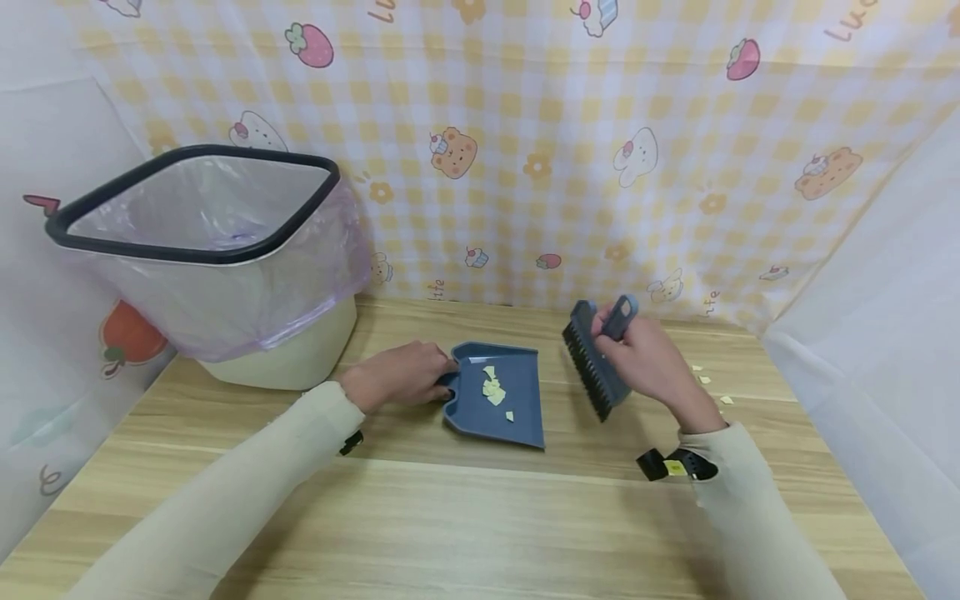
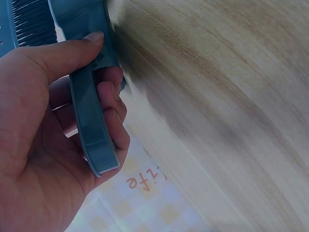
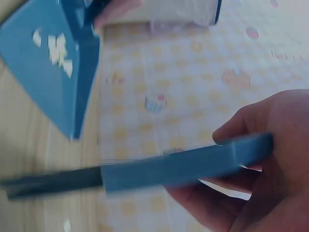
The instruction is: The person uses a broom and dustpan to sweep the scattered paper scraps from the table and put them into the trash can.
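A blue-grey dustpan [image 1: 521, 400] lies on the table with its wide mouth facing right. My left hand [image 1: 405, 373] grips its handle [image 2: 91, 121], thumb on top and fingers curled underneath. Several small pale-yellow scraps [image 1: 493, 392] sit inside the pan. To the right of the pan's mouth, my right hand [image 1: 648, 358] holds a matching hand brush [image 1: 606, 371] by its looped handle. The dark bristles [image 1: 583, 371] point left toward the dustpan, and the brush blurs in the right wrist view.
More pale scraps [image 1: 726, 400] lie on the wooden table [image 1: 465, 525] to the right of my right hand. A cream bin [image 1: 300, 358] with a black rim and a translucent purple liner stands at the back left. A checked curtain [image 1: 510, 100] hangs behind the table.
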A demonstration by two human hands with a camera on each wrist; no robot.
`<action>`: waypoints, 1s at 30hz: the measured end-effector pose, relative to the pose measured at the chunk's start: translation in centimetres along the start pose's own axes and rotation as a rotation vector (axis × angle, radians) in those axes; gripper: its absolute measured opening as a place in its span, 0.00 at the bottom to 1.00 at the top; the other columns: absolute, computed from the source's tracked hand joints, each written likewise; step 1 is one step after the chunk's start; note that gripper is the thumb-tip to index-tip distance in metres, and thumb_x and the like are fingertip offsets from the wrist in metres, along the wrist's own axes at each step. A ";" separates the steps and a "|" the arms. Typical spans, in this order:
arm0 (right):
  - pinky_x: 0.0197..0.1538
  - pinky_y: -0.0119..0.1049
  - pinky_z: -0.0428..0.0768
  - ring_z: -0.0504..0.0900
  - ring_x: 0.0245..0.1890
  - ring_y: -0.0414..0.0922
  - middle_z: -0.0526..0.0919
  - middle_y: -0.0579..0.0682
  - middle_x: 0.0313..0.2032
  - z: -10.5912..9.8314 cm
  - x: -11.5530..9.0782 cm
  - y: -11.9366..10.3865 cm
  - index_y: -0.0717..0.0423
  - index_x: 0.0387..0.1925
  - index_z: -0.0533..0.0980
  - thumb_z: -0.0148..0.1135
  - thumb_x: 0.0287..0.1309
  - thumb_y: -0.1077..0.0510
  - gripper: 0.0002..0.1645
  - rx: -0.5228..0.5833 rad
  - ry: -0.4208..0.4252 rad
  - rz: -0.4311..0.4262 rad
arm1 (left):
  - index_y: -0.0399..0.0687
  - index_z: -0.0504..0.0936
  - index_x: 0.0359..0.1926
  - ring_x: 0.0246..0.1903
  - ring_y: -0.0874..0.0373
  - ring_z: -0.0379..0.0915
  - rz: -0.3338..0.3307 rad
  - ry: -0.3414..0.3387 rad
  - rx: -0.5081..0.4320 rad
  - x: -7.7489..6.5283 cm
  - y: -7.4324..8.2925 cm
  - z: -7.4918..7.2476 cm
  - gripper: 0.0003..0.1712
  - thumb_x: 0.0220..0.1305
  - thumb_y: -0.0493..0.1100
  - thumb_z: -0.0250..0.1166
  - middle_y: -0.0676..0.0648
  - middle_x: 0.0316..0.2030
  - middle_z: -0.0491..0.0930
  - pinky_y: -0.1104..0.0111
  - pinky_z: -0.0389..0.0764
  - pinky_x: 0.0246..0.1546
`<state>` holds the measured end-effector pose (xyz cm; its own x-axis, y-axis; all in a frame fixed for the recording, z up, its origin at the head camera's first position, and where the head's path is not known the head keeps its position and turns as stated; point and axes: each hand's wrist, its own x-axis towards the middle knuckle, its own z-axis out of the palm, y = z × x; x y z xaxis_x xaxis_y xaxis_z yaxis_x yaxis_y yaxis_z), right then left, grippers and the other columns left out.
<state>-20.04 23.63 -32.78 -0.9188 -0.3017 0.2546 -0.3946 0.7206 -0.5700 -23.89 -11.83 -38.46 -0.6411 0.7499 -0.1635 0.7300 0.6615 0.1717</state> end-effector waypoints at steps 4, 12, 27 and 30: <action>0.47 0.54 0.79 0.86 0.38 0.55 0.89 0.60 0.44 -1.4 -0.5 1.3 0.58 0.45 0.81 0.60 0.77 0.64 0.04 -0.096 0.007 0.039 | 0.39 0.89 0.55 0.30 0.59 0.75 -0.005 -0.004 0.000 0.0 0.1 0.0 0.14 0.77 0.44 0.72 0.50 0.36 0.83 0.64 0.80 0.36; 0.35 0.50 0.77 0.78 0.27 0.52 0.82 0.53 0.27 -1.9 -0.6 3.0 0.55 0.40 0.80 0.61 0.75 0.60 0.04 -0.232 -0.066 0.103 | 0.40 0.89 0.54 0.30 0.59 0.73 -0.019 -0.013 -0.016 0.0 0.2 0.0 0.13 0.77 0.43 0.72 0.51 0.35 0.81 0.65 0.78 0.35; 0.36 0.46 0.74 0.74 0.25 0.46 0.79 0.45 0.24 1.1 -0.3 0.5 0.49 0.39 0.81 0.61 0.75 0.60 0.06 -0.207 -0.180 0.026 | 0.40 0.89 0.55 0.31 0.59 0.76 -0.022 -0.008 -0.012 -0.1 0.2 -0.1 0.14 0.77 0.43 0.73 0.49 0.38 0.85 0.63 0.82 0.39; 0.35 0.45 0.74 0.74 0.23 0.45 0.78 0.44 0.22 1.7 -0.3 -0.3 0.49 0.38 0.81 0.61 0.74 0.60 0.06 -0.201 -0.181 -0.001 | 0.40 0.89 0.56 0.32 0.60 0.77 -0.017 -0.005 -0.006 -0.1 0.2 -0.2 0.14 0.77 0.43 0.73 0.49 0.39 0.86 0.62 0.83 0.41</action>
<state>-19.65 22.48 -34.02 -0.9125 -0.3964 0.1009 -0.4021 0.8243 -0.3985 -23.74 -11.76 -38.26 -0.6520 0.7387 -0.1708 0.7177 0.6739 0.1751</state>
